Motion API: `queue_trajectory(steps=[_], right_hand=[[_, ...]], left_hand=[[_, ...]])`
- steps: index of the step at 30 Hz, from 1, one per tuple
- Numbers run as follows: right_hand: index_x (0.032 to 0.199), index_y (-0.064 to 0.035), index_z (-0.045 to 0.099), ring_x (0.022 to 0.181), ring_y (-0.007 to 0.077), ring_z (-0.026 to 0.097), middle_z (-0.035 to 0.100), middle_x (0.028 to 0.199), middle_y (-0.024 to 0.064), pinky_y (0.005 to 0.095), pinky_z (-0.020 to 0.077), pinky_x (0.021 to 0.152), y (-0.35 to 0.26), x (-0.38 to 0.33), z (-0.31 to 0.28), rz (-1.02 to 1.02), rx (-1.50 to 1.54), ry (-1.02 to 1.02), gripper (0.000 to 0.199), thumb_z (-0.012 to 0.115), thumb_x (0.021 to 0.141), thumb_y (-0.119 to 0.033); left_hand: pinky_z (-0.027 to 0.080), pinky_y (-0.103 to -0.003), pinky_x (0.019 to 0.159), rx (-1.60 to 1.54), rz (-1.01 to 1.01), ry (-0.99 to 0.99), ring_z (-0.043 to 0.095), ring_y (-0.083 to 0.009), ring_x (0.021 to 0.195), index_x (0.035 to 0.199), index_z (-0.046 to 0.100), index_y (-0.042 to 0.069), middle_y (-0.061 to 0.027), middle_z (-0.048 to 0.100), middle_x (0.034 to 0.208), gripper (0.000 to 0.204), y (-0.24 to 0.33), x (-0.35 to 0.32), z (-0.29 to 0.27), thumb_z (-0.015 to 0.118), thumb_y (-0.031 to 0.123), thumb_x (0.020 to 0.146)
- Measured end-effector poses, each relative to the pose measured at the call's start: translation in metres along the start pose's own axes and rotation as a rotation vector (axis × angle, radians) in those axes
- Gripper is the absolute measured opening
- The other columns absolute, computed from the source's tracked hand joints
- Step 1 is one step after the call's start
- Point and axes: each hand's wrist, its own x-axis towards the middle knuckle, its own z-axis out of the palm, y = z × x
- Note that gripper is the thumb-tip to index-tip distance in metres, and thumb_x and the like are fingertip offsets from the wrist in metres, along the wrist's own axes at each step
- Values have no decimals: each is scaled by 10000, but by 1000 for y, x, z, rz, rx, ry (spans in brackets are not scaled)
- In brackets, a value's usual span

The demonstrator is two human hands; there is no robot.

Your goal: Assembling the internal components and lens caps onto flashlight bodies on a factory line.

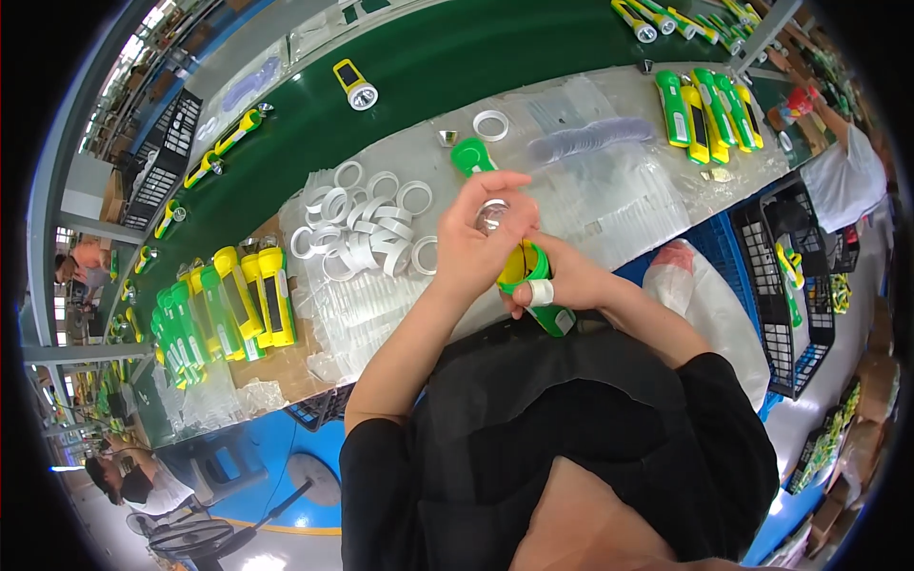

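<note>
My left hand (468, 236) is closed around a shiny silver reflector cup (492, 215), held just above the flashlight's open head. In my right hand (577, 276) is the green and yellow flashlight body (552, 318), tilted with its open end up toward my left hand. Dark thin wire seems to show inside that opening. A white wrap (540, 291) circles one finger of the right hand. Just beyond my hands lies a green flashlight part (471, 156), with a white ring (490, 125) and a small silver reflector (448, 138) near it.
A heap of white rings (367, 228) lies on the plastic-covered table, left of my hands. Flashlight bodies stand in rows at left (228, 295) and far right (709, 109). A stack of clear lenses (590, 140) lies beyond. A green conveyor belt (419, 67) carries flashlights; other people work nearby.
</note>
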Motion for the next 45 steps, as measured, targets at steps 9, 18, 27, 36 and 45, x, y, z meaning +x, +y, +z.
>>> queue_trajectory(steps=[9, 18, 27, 36, 45], right_hand=[[1429, -47, 347, 832, 201, 648, 604, 1036, 99, 352, 550, 750, 11, -8, -10, -239, 57, 130, 568, 614, 968, -244], [1318, -17, 437, 905, 173, 650, 582, 1108, 96, 324, 547, 761, 34, -7, -22, -350, -107, 254, 464, 609, 972, -274], [1349, -41, 434, 1124, 177, 560, 555, 1213, 104, 337, 480, 909, 41, -7, -32, -383, -106, 392, 488, 596, 977, -311], [1293, -45, 469, 809, 198, 631, 625, 957, 118, 333, 500, 705, 15, -9, -51, -355, 421, 383, 404, 552, 998, -308], [1271, -50, 472, 627, 209, 594, 595, 778, 143, 310, 465, 584, 2, -7, -62, -345, 247, 573, 514, 516, 979, -470]], left_hand=[[426, -378, 870, 527, 490, -190, 584, -265, 944, 985, 694, 85, -28, 688, 945, 284, 8, 4, -3, 722, 192, 723], [355, -390, 896, 650, 565, -303, 606, -260, 948, 977, 711, 78, -31, 698, 950, 665, -3, 21, 9, 329, 622, 977], [359, -414, 906, 756, 634, -410, 612, -281, 1002, 1032, 682, 70, -51, 696, 1013, 747, -24, 38, 15, 311, 710, 925], [410, -404, 985, 356, 142, -211, 577, -332, 1115, 1224, 610, 18, -156, 627, 1214, 657, -39, 70, 21, 478, 596, 939], [497, -401, 844, 1402, 129, -412, 607, -345, 1001, 1179, 620, 12, -159, 629, 1045, 552, -82, 133, -4, 767, 348, 767]])
